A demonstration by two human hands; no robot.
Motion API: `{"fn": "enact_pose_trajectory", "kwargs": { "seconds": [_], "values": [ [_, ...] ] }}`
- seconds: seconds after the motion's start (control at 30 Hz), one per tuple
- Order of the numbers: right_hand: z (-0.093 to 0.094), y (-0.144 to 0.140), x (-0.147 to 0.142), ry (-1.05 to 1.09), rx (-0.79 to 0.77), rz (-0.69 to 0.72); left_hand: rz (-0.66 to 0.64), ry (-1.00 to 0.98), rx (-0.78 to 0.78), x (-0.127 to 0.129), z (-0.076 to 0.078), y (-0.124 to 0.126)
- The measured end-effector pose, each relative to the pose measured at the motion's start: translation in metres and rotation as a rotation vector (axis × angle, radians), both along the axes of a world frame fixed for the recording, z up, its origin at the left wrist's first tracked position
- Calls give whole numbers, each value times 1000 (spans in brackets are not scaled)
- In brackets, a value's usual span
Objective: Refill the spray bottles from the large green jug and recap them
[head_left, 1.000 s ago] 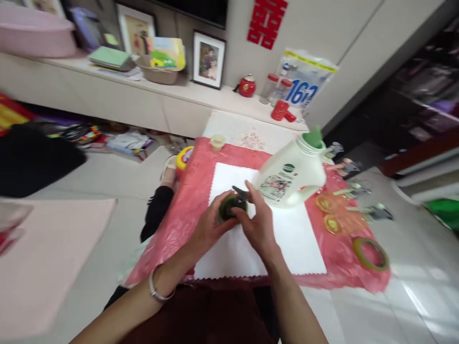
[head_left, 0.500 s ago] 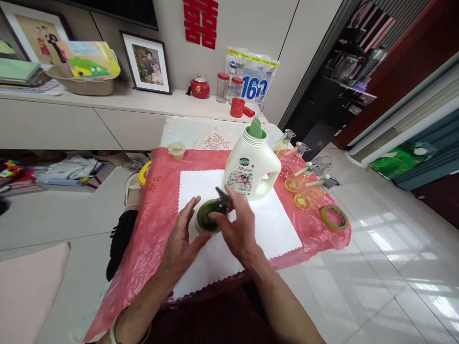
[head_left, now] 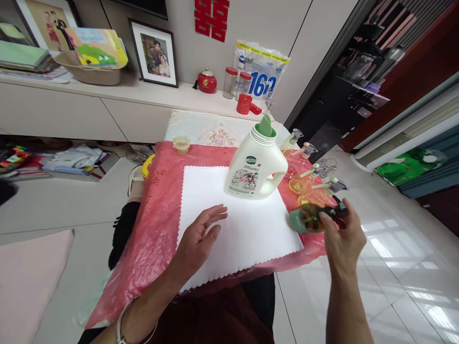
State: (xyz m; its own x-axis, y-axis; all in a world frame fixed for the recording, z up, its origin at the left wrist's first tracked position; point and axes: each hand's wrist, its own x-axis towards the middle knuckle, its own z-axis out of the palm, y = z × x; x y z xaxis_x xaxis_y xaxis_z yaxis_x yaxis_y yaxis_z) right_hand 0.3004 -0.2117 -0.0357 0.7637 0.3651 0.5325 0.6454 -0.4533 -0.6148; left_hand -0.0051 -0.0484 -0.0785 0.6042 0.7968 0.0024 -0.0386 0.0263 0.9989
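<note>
My right hand (head_left: 344, 234) grips a pump bottle (head_left: 305, 219) by its black pump head. The bottle is tilted nearly on its side at the table's right edge, its green-and-amber body pointing left and slightly blurred. My left hand (head_left: 202, 234) hovers over the white mat (head_left: 236, 239), fingers loosely apart and holding nothing. A large white jug (head_left: 247, 172) with a green spout stands upright at the back of the mat. Just beyond the held bottle stand several clear pump bottles (head_left: 299, 184) with tinted contents.
Red plastic film (head_left: 161, 200) covers the table. A small lidded cup (head_left: 181, 145) sits at its back left corner. Behind, a cabinet ledge carries a red pot (head_left: 207, 82), lidded jars (head_left: 230, 83) and a printed bag (head_left: 263, 71). A foot stool or cushion (head_left: 32, 282) lies left.
The pump bottle has gone from between both hands over the mat to the far right in my right hand, tipping over sideways. My left hand has let go and stays over the mat.
</note>
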Motion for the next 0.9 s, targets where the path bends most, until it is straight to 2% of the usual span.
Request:
{"fn": "enact_pose_trajectory", "kwargs": {
  "seconds": [0.17, 0.4, 0.57, 0.67, 0.77, 0.9],
  "values": [
    [-6, -14, 31, 28, 28, -113, -63, 59, 14, 5, -2, -6],
    [-21, -12, 46, 95, 28, -61, -75, 111, -5, 6, -7, -9],
    [-23, -12, 47, 130, 49, -38, -77, 114, -22, 6, -11, -9],
    [-18, -15, 44, 164, 49, -50, -67, 110, -32, 6, -12, -8],
    [-5, -19, 34, 163, 71, -97, -38, 130, -37, 5, -11, -7],
    [12, -11, 0, -54, 114, -151, 29, 163, -33, 4, -8, -3]
  ]
}}
